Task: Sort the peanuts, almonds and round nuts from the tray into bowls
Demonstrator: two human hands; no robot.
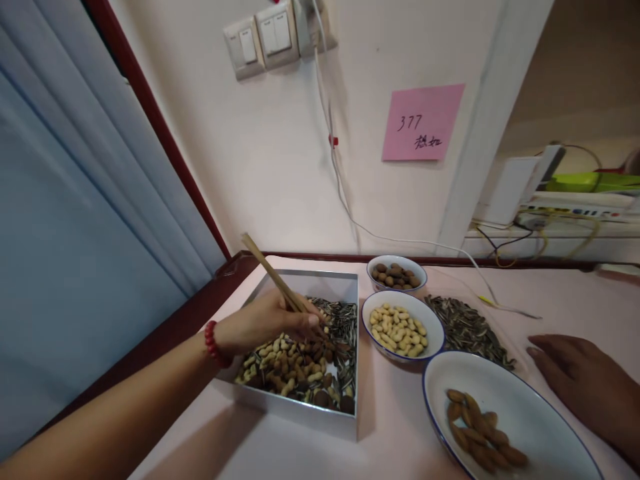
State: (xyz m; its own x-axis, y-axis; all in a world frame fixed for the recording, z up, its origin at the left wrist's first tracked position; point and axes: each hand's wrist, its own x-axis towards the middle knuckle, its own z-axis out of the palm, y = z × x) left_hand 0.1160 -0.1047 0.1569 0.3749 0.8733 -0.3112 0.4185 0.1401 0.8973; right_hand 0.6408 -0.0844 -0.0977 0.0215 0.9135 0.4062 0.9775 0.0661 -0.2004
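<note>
With fingers wrapped round a pair of wooden chopsticks [274, 275], my left hand [273, 321] reaches over a silver-rimmed box [305, 407]. The chopstick tips are hard to make out among the nuts. Inside the box lie peanuts in the shell [293, 363], striped sunflower seeds [345, 327] and several round brown nuts [323, 399]. My right hand [593, 383] rests at the right side of the table, fingers stretched out and holding nothing. It is nearest to a large bowl of almonds [477, 427] and a pile of sunflower seeds [465, 327].
A bowl of peanuts [399, 330] and a smaller bowl of brown nuts [395, 275] stand right of the box. A white cable [400, 239] runs down the wall onto the pink tabletop [395, 407]. A blue curtain [90, 200] hangs at left.
</note>
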